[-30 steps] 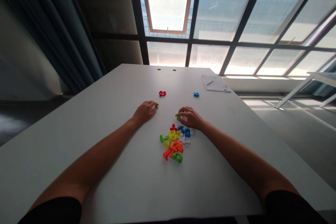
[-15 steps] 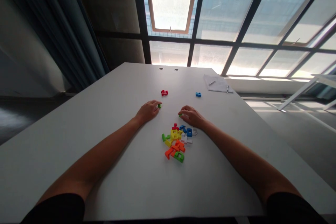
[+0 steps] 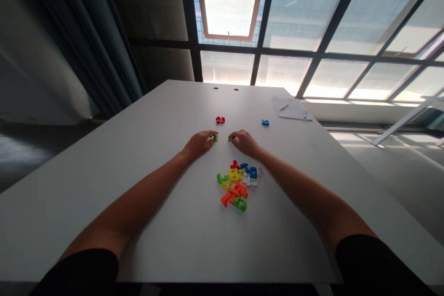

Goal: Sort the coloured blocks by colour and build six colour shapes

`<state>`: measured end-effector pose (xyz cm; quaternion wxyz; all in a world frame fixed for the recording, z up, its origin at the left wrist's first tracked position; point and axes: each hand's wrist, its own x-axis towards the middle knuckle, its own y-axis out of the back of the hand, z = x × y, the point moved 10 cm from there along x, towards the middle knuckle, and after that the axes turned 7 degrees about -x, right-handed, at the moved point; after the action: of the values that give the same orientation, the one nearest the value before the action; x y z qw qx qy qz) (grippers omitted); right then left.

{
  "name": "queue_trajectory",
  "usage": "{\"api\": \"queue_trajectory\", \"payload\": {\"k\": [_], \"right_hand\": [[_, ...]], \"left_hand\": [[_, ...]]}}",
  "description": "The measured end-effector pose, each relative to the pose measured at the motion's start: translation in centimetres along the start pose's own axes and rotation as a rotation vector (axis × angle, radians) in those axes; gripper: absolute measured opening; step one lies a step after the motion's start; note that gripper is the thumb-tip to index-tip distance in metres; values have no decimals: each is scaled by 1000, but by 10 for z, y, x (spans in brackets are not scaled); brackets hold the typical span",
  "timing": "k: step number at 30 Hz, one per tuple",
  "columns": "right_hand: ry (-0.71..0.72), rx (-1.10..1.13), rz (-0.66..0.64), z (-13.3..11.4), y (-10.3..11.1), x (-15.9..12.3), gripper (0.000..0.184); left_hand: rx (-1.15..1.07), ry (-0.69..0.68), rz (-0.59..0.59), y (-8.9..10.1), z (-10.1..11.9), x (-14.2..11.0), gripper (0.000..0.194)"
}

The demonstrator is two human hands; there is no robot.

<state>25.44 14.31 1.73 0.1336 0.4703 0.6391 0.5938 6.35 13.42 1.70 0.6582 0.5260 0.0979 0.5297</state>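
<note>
Green plastic pieces sit half-hidden against the left hand and right hand, grip unclear.

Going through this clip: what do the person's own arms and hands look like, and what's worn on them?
The left hand and right hand are bare, with no gloves, and no watch or bracelet shows. The left forearm and right forearm are bare too, up to a plain black left sleeve and right sleeve.
</note>
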Motion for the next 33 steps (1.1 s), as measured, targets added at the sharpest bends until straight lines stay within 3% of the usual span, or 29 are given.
{"api": "queue_trajectory", "payload": {"k": [6,13,20,33], "right_hand": [[-1,31,-42,-26,-21,34,32],[-8,22,-71,-28,-21,30,35],[-42,-72,-118,-28,-24,46,24],[-47,70,-95,-26,-29,36,44]], "left_hand": [[-71,5,9,-1,-9,4,37],[-103,-45,13,-4,-6,5,32],[-168,-46,8,-7,-7,5,32],[-104,5,-9,-5,-5,6,37]]}}
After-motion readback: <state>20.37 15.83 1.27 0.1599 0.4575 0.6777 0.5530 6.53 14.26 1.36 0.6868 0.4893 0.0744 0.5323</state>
